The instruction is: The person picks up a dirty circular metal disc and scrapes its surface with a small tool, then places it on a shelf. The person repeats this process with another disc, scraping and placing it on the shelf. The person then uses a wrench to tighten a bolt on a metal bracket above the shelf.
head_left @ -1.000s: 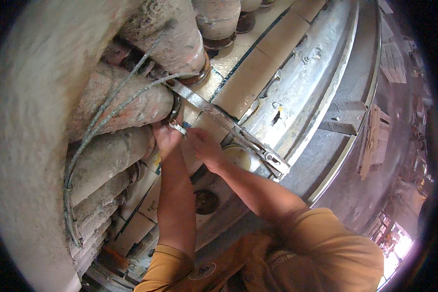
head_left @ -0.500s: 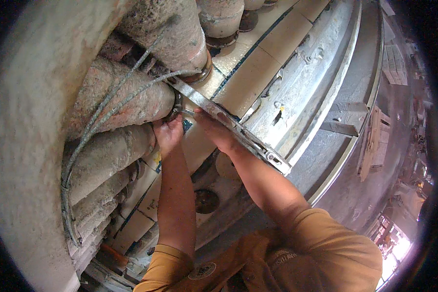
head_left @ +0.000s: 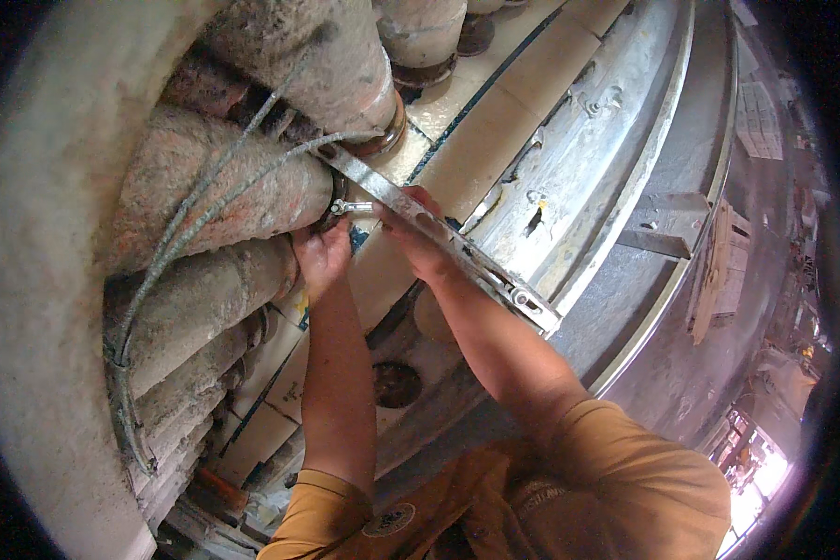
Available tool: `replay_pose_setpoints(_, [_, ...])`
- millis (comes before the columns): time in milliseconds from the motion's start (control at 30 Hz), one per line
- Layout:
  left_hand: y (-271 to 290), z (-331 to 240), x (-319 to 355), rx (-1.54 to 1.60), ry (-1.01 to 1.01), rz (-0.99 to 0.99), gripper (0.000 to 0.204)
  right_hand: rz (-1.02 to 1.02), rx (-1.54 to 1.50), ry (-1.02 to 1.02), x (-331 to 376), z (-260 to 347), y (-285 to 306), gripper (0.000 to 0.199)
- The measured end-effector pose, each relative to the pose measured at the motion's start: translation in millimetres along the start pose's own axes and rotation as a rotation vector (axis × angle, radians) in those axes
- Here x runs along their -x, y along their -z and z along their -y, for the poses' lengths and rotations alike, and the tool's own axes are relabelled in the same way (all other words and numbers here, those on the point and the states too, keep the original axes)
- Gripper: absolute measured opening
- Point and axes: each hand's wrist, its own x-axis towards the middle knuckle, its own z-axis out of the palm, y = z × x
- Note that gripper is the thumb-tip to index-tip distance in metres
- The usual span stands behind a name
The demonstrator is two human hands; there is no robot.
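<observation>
My right hand [head_left: 414,235] is closed round a shiny metal wrench [head_left: 355,206], behind a flat metal bar [head_left: 427,224] that slants across it and hides part of the grip. The wrench's head meets a dark fitting at the end of a rough, crusted cylinder [head_left: 229,182]. Just below that fitting, my left hand [head_left: 323,254] is palm up with its fingers curled in against the cylinder's end. Whatever those fingers pinch is hidden.
Two frayed steel cables [head_left: 173,238] hang over the crusted cylinders on the left. Cream tiles [head_left: 495,121] run diagonally behind my hands. A dented metal channel [head_left: 569,177] and an angled bracket [head_left: 663,224] lie to the right. A pale curved wall [head_left: 47,280] fills the left edge.
My right hand has shifted slightly and turned; its fingers now show above the bar, and more of the wrench's shiny head is visible. My left hand has stayed almost in place.
</observation>
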Motion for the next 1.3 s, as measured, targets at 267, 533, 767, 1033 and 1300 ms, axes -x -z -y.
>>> replay_pose_setpoints(267, [18.8, -6.5, -6.9, 0.083, 0.097, -0.035, 0.039, -0.122, -0.097, -0.273, 17.5, 2.1, -25.0, 0.014])
replay_pose_setpoints(533, [50.2, -25.5, -19.8, 0.185, 0.357, 0.030, 0.047, -0.035, 0.033, -0.287, 76.5, -10.4, -57.3, 0.029])
replay_pose_setpoints(767, [48.3, -20.7, -16.3, 0.093, 0.263, -0.202, 0.046, 0.265, 0.608, -0.161, 60.8, 2.6, -45.4, 0.022])
replay_pose_setpoints(1033, [8.9, -1.0, -6.1, 0.033, 0.084, -0.146, 0.040, 0.129, 0.876, 0.259, 26.8, -20.5, 22.4, 0.023])
replay_pose_setpoints(1300, [3.4, 0.3, -2.8, -0.016, 0.034, -0.121, 0.040, 0.167, 1.084, 0.037, 0.7, 7.8, 23.2, 0.027])
